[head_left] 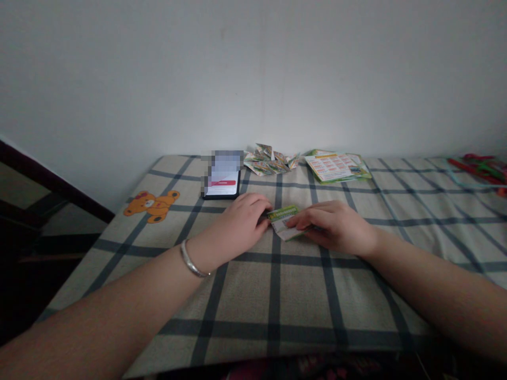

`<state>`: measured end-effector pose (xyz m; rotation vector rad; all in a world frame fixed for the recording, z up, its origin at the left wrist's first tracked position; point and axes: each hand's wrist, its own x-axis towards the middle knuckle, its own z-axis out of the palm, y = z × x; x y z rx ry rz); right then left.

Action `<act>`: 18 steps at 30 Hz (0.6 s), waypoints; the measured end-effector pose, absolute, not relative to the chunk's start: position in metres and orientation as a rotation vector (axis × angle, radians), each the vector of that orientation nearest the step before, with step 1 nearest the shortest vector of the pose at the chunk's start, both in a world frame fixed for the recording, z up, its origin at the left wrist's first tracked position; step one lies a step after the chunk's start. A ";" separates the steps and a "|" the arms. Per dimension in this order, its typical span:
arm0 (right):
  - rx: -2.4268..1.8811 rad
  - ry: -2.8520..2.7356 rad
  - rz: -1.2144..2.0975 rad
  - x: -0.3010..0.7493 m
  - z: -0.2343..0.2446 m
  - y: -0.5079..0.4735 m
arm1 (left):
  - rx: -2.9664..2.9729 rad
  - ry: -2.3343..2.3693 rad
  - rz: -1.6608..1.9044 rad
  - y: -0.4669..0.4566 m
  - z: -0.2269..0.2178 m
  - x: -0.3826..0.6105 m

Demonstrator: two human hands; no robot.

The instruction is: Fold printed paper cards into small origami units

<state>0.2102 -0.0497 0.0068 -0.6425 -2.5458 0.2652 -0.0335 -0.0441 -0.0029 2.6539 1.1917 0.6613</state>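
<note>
A small folded piece of printed paper (283, 224), green and white, lies between my two hands just above the checked tablecloth. My right hand (330, 224) is closed on its right side, thumb and fingers pinching it. At the paper's left corner is my left hand (249, 219), its fingers curled and bent down; the fingertips are partly hidden, and they appear to grip the paper's edge. Behind the hands sits a cluster of folded paper pieces (269, 163) with points sticking up. To its right, a stack of flat printed leaflets (332, 166) rests near the wall.
A phone (222, 177) with a lit screen lies beyond my left hand. An orange bear picture (152, 206) decorates the cloth at left. Red and green items (481, 168) sit in a pale-edged tray at far right. The wall (253, 74) borders the table's back edge.
</note>
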 end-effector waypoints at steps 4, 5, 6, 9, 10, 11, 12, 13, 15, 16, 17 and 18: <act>-0.567 -2.467 0.262 0.210 0.009 -0.051 | 2.517 1.224 0.725 -0.039 -0.002 -0.035; -0.552 -2.449 0.277 0.210 0.009 -0.051 | 2.467 1.240 0.742 -0.038 -0.002 -0.035; -0.544 -2.435 0.286 0.210 0.009 -0.051 | 2.417 1.252 0.754 -0.038 -0.001 -0.035; -0.527 -2.419 0.259 0.210 0.010 -0.050 | 2.298 1.281 0.770 -0.038 0.001 -0.035; -0.518 -2.417 0.242 0.210 0.010 -0.050 | 2.271 1.283 0.770 -0.039 0.001 -0.034; -0.507 -2.416 0.227 0.211 0.010 -0.050 | 2.247 1.284 0.770 -0.039 0.001 -0.034; -0.497 -2.415 0.217 0.211 0.010 -0.050 | 2.221 1.277 0.773 -0.040 0.002 -0.033; -0.491 -2.418 0.207 0.211 0.010 -0.050 | 2.193 1.263 0.774 -0.040 0.002 -0.033; -0.488 -2.440 0.189 0.212 0.010 -0.050 | 2.138 1.224 0.775 -0.039 0.002 -0.033; -0.490 -2.455 0.182 0.211 0.010 -0.050 | 2.113 1.206 0.785 -0.038 0.002 -0.034; -0.491 -2.468 0.180 0.211 0.009 -0.049 | 2.089 1.185 0.801 -0.038 0.002 -0.034; -0.492 -2.478 0.183 0.210 0.009 -0.049 | 2.066 1.161 0.817 -0.037 0.002 -0.034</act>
